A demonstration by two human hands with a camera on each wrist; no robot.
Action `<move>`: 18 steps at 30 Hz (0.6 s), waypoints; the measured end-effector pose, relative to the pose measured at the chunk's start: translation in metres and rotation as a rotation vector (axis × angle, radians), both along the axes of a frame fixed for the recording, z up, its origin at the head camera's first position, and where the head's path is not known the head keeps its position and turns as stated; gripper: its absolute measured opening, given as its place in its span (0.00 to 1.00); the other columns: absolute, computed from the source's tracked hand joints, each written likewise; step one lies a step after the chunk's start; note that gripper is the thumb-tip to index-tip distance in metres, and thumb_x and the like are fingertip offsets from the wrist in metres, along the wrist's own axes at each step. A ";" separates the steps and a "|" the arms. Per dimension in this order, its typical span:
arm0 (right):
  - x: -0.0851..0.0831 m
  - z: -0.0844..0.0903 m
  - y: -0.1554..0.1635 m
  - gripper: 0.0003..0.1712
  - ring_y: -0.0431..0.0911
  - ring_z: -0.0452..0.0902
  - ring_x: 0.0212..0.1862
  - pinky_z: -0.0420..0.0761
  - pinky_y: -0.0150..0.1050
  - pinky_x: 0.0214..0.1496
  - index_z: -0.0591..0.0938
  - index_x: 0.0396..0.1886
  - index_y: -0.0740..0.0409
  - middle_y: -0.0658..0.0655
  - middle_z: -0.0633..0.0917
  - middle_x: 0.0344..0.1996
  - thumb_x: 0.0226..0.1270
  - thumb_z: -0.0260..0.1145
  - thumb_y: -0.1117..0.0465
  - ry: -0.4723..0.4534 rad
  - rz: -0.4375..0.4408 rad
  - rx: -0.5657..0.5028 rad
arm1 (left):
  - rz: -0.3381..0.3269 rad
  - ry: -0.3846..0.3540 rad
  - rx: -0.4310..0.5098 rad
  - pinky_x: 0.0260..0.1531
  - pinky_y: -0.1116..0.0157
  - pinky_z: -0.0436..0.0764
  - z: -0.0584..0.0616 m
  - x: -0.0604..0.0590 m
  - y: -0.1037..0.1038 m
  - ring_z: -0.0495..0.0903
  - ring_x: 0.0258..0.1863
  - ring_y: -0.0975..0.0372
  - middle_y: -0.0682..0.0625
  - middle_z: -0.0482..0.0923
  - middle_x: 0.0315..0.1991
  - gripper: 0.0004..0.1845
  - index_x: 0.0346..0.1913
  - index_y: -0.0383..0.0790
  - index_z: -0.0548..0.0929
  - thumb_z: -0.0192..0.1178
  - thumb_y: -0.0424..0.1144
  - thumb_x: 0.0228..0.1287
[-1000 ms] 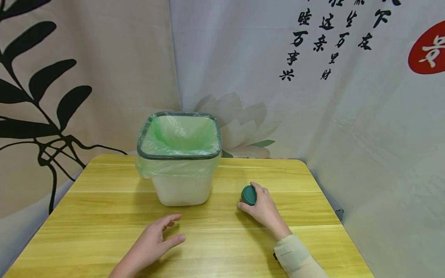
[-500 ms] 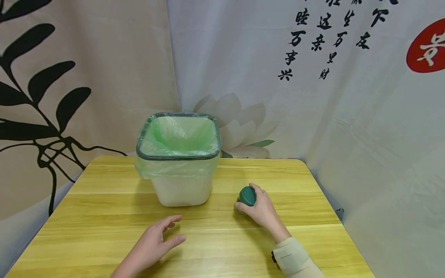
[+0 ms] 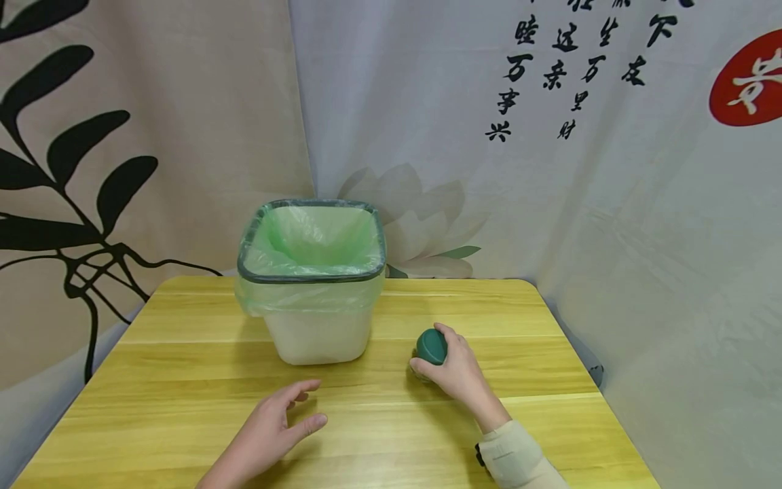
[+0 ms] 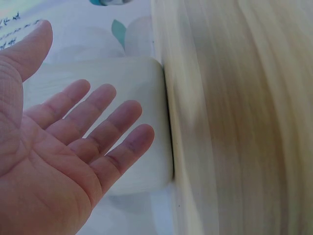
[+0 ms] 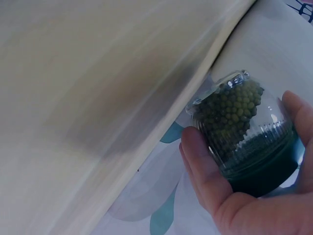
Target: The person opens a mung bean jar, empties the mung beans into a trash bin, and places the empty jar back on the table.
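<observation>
My right hand (image 3: pixel 457 370) grips a small clear jar (image 5: pixel 230 115) between thumb and fingers. The jar has a dark green lid (image 3: pixel 431 346) and is partly filled with small round green beans (image 5: pixel 234 107), which look like mung beans. In the head view the lid faces up toward me and hides most of the jar. My left hand (image 3: pixel 269 428) hovers low over the table's front part, fingers loosely spread and holding nothing. The left wrist view shows its palm and fingers (image 4: pixel 112 122) with the pale bin behind them.
A whitish bin (image 3: pixel 320 333) with a dark rim and a light green bag (image 3: pixel 318 234) folded over it stands at the back, left of the jar. Both hands are over the wooden table (image 3: pixel 519 319). Printed cloth (image 3: pixel 397 102) hangs close behind.
My right hand has shifted slightly left with the jar, toward the bin. The left hand has stayed almost still, and the head view has moved a little.
</observation>
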State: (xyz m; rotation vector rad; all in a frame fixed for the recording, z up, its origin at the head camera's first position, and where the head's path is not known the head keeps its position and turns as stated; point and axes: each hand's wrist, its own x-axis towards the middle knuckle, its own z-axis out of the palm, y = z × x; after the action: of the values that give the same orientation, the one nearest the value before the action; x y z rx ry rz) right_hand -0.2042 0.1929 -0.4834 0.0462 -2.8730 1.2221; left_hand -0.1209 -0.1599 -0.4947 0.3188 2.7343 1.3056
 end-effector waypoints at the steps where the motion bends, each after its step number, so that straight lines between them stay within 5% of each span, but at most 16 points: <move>1: 0.001 0.001 -0.001 0.56 0.59 0.81 0.59 0.87 0.56 0.53 0.66 0.83 0.51 0.68 0.77 0.68 0.61 0.80 0.39 0.003 0.004 -0.002 | 0.000 0.002 -0.001 0.62 0.43 0.84 0.000 0.000 0.000 0.83 0.64 0.48 0.48 0.83 0.68 0.34 0.72 0.47 0.79 0.72 0.56 0.69; 18: 0.011 0.012 -0.012 0.54 0.59 0.80 0.60 0.87 0.56 0.54 0.67 0.82 0.50 0.66 0.77 0.68 0.61 0.81 0.40 0.038 0.031 -0.024 | 0.008 0.015 -0.002 0.54 0.47 0.88 0.006 0.003 0.004 0.82 0.65 0.49 0.48 0.83 0.68 0.34 0.72 0.49 0.79 0.72 0.58 0.69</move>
State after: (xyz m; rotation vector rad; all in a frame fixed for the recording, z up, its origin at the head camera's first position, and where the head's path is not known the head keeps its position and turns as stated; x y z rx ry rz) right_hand -0.1931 0.1813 -0.4717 0.1136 -2.8349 1.2467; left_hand -0.1174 -0.1559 -0.4892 0.3188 2.7517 1.3083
